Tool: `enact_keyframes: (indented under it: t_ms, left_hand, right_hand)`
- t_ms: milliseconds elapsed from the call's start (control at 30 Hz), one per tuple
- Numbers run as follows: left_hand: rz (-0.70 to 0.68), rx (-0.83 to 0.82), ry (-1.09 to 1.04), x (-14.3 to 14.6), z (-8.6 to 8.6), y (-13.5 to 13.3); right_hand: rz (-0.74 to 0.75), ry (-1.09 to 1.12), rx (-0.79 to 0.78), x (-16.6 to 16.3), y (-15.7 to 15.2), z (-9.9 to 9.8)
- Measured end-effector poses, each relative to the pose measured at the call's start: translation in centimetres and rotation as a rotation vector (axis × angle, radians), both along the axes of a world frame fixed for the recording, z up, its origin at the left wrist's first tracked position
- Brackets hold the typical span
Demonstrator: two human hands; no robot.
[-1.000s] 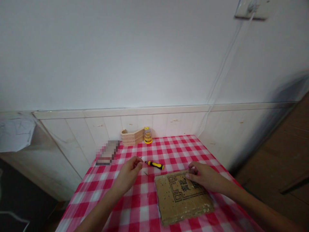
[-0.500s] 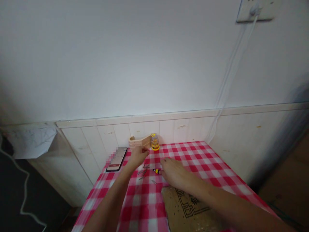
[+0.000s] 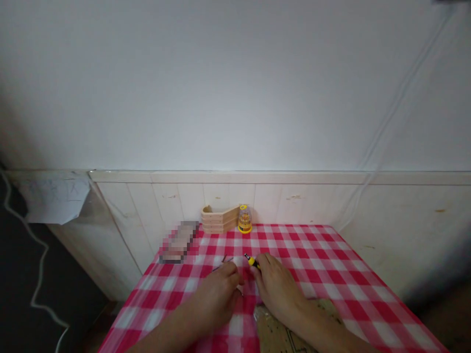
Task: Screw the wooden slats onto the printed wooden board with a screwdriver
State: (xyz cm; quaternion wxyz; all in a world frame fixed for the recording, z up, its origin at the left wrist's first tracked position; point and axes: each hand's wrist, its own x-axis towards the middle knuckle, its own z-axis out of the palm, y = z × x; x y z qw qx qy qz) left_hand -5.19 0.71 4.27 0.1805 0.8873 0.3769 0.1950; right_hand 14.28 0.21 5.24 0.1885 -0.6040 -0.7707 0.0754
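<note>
My right hand (image 3: 274, 279) is closed around a small yellow-and-black screwdriver (image 3: 253, 262), whose metal tip points forward and to the left. Beside it on the left, my left hand (image 3: 222, 287) is low over the checked cloth, its fingers drawn together; whatever they hold is hidden. Thin metal pieces (image 3: 228, 259) like screws or bits lie just beyond those fingers, partly covered by the hand. Under my right forearm is a brown board (image 3: 274, 331) with black printed lines, apparently in clear plastic.
At the back against the wall stand a curved wooden piece (image 3: 217, 223) and a clear-topped yellow bit case (image 3: 245, 220). A phone (image 3: 180, 242), blurred out, lies at the left edge of the red-and-white tablecloth (image 3: 294, 240). A white cable (image 3: 405, 88) runs down the wall.
My left hand has come back from near the wooden piece towards me, over the metal pieces. My right hand keeps the screwdriver, its tip now angled more forward. The camera view has shifted.
</note>
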Motion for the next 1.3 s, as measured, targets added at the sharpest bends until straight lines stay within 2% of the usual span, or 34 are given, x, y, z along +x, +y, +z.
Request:
enact_keyframes:
  t_ms: [233, 300, 367, 500, 567, 633, 1000, 1300]
  left_hand:
    - [-0.057, 0.162, 0.127, 0.6, -2.8, 0.6]
    - [-0.008, 0.17, 0.032, 0.9, -3.6, 0.5]
    - [0.094, 0.087, -0.183, 1.1, -3.9, 0.5]
    - [0.379, -0.108, -0.761, 1.4, -3.2, 1.1]
    - [0.445, -0.184, -0.929, 1.4, -2.7, 1.5]
    - [0.448, -0.27, -1.017, 1.3, -2.5, 1.8]
    - [0.368, -0.579, -1.257, 0.8, -1.4, 1.1]
    - [0.352, -0.541, -1.24, 0.8, -1.1, 0.8]
  right_hand:
    - [0.04, 0.129, 0.022, 0.3, -0.1, -0.2]
    - [0.046, 0.156, 0.021, 0.4, -0.1, -0.2]
    - [0.053, 0.191, 0.032, 0.5, -0.1, -0.2]
    - [0.095, 0.245, 0.031, 0.6, -0.2, -0.2]
    - [0.124, 0.243, 0.011, 0.5, -0.3, -0.2]
    - [0.153, 0.23, -0.01, 0.5, -0.3, -0.1]
    - [0.233, 0.137, -0.042, 0.4, -1.0, 0.5]
    - [0.29, 0.157, 0.041, 0.5, -1.0, 0.7]
